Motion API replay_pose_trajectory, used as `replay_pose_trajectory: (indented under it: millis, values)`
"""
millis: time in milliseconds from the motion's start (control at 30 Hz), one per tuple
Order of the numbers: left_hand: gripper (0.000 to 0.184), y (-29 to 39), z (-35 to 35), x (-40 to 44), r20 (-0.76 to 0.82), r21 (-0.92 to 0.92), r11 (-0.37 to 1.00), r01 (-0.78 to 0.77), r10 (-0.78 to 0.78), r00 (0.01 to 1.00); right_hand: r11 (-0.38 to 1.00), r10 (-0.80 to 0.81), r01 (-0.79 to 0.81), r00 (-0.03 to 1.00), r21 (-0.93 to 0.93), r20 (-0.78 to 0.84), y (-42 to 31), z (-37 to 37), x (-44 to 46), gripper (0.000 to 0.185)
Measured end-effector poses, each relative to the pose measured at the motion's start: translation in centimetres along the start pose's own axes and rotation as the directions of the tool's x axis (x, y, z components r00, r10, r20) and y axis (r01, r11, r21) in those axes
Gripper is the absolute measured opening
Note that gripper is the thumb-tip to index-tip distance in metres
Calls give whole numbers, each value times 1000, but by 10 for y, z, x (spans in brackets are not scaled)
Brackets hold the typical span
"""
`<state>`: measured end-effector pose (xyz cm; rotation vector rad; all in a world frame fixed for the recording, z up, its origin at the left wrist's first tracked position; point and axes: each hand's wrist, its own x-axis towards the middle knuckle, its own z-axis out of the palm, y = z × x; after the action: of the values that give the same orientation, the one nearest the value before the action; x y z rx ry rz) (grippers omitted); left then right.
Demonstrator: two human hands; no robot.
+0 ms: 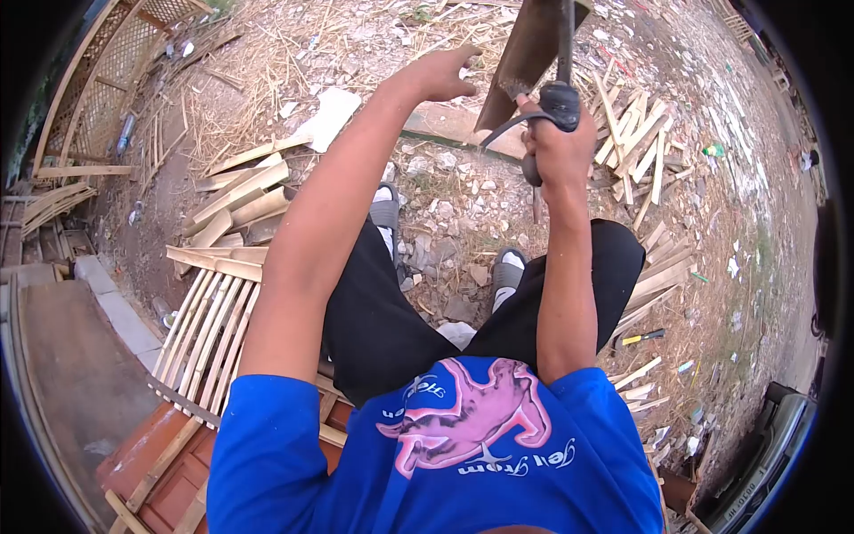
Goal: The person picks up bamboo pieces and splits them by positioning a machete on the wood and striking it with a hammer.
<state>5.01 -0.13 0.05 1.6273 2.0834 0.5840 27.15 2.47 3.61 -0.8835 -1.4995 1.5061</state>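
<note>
My right hand (562, 151) is wrapped round the grip of a black-handled tool (559, 105), whose long narrow metal part points up to the top edge. Just behind and left of it stands a tilted brown piece of split bamboo (523, 62); whether my right index finger touches it I cannot tell. My left hand (440, 76) is stretched forward, thumb and fingers apart and nothing between them, a little left of the bamboo piece. A flat board (445, 123) lies on the ground beyond my feet.
Split bamboo (253, 200) is piled at left, above a slatted piece (209, 325). More strips (645, 142) lie at right, with a yellow-and-black tool (642, 337) lower down. A lattice panel (107, 80) stands far left; a vehicle (756, 463) is at lower right.
</note>
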Motion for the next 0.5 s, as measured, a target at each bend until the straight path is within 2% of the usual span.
replay_pose_trajectory:
  millis: [67,167,267,367,500]
  values:
    - [73,-5,-4,1,-5,33,999,16,-16,1000,997,-63,63,998,53,-1,-29,0,2,21]
    - [72,-15,-6,-4,-17,58,996,64,-63,998,994,6,-8,1000,110,18,-28,-4,13,18]
    - [71,-19,-2,-16,-9,72,992,99,-98,995,996,45,-47,999,-82,-25,67,-3,45,16]
    - [71,-18,-13,-18,-15,121,989,88,-87,996,984,131,-131,991,-121,-12,55,-3,58,15]
    - [68,-11,-15,-24,50,96,990,107,-112,992,983,134,-129,990,-133,33,52,-2,49,19]
